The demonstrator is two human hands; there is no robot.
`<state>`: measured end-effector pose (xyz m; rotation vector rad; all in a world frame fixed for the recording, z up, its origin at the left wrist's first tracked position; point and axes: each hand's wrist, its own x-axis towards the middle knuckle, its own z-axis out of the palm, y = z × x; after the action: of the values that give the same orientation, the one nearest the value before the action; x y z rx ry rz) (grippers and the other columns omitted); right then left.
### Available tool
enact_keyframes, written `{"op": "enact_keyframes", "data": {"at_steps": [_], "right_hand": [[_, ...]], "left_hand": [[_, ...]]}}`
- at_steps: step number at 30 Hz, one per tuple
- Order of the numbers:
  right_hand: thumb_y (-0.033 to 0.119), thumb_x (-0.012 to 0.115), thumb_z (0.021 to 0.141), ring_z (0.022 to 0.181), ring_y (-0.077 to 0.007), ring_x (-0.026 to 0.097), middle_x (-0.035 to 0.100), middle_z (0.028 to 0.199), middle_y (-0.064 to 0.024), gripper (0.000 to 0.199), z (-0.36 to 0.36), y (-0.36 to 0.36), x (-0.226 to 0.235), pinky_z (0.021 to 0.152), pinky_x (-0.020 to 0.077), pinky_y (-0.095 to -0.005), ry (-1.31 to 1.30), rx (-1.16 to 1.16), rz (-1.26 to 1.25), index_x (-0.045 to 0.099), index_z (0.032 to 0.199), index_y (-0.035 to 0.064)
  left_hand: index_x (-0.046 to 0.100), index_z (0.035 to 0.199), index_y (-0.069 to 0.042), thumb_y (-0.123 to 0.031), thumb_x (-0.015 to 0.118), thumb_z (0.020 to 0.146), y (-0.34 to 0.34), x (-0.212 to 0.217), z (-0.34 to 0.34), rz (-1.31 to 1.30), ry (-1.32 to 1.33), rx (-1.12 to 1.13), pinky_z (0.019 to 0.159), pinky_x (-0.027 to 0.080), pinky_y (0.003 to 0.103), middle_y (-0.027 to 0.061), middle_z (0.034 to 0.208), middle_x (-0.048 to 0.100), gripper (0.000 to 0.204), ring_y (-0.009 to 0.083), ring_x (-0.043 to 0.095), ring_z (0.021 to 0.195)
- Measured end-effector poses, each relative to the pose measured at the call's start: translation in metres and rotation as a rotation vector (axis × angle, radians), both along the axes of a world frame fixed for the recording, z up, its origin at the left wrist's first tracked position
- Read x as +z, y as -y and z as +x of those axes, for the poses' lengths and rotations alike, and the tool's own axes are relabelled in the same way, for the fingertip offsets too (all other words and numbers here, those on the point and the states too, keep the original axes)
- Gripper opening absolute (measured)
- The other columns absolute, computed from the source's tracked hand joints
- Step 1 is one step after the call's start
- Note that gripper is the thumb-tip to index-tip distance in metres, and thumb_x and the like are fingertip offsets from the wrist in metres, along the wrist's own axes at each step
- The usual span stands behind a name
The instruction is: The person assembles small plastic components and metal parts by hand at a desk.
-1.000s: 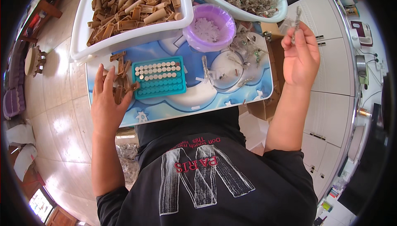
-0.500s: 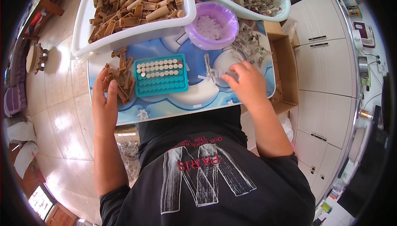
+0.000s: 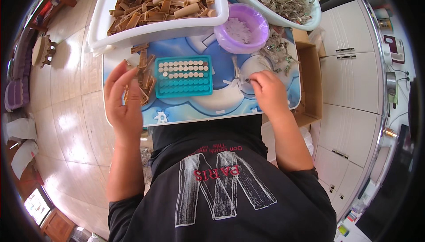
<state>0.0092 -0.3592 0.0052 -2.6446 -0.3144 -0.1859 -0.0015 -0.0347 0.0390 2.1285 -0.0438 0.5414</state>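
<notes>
My left hand, at the table's left, has its fingers curved round a brown piece that shows in the gap beside the thumb. Next to it lies a loose pile of brown channel-shaped pieces. A turquoise tray sits between my hands, its far rows filled with round pale discs and its near rows without any. My right hand pinches something small and dark at the fingertips, too small to name. White strips and a clear slim item lie just left of it.
At the back stand a white tub heaped with brown pieces, a lined purple bowl of small white pieces, and a pale basin of clear-wrapped items. More wrapped items lie at the table's right, beside an open cardboard box.
My left hand has drawn back from the pile's edge, its fingers curling round a brown piece. My right hand's fingertips have closed together. The whole view has shifted slightly.
</notes>
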Motion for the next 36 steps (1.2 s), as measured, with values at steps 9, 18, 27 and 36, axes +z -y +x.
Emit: {"op": "enact_keyframes", "data": {"at_steps": [9, 18, 27, 36], "right_hand": [[0.000, 0.062, 0.082, 0.077, -0.0061, 0.057, 0.062, 0.086, -0.0015, 0.015, -0.014, -0.010, 0.055, 0.066, 0.0446, -0.0197, -0.410, -0.132, 1.038, 0.062, 0.097, -0.0017], [0.004, 0.066, 0.080, 0.070, -0.0083, 0.057, 0.061, 0.082, -0.0031, 0.020, -0.051, -0.052, 0.059, 0.064, 0.0455, -0.0199, -1.088, 0.014, 1.546, 0.057, 0.097, 0.0000], [0.003, 0.071, 0.071, 0.067, -0.0207, 0.060, 0.061, 0.080, -0.0075, 0.019, -0.039, -0.071, 0.061, 0.057, 0.0487, -0.0292, 0.008, 0.354, 0.479, 0.061, 0.087, 0.0032], [0.000, 0.071, 0.068, 0.069, -0.0252, 0.063, 0.063, 0.080, -0.0095, 0.020, -0.036, -0.084, 0.050, 0.058, 0.0509, -0.0329, 0.217, 0.423, 0.295, 0.060, 0.085, 0.0017]], "left_hand": [[0.062, 0.108, -0.007, 0.003, 0.062, 0.072, 0.057, 0.017, -0.009, 0.081, 0.092, -0.372, 0.089, 0.043, 0.037, 0.0145, 0.120, 0.053, 0.038, 0.0315, 0.052, 0.109], [0.065, 0.101, -0.008, 0.000, 0.068, 0.071, 0.074, 0.023, -0.024, -0.139, -0.114, -0.757, 0.087, 0.043, 0.036, 0.0113, 0.111, 0.059, 0.031, 0.0268, 0.054, 0.103], [0.060, 0.096, 0.001, -0.004, 0.060, 0.084, 0.067, 0.008, -0.043, -0.705, -0.610, -0.492, 0.076, 0.046, 0.023, 0.0041, 0.089, 0.064, 0.012, 0.0088, 0.059, 0.085], [0.053, 0.114, 0.002, -0.004, 0.055, 0.089, 0.062, 0.010, -0.047, -0.883, -0.708, -0.519, 0.074, 0.050, 0.023, 0.0071, 0.093, 0.063, 0.025, 0.0102, 0.061, 0.083]]}}
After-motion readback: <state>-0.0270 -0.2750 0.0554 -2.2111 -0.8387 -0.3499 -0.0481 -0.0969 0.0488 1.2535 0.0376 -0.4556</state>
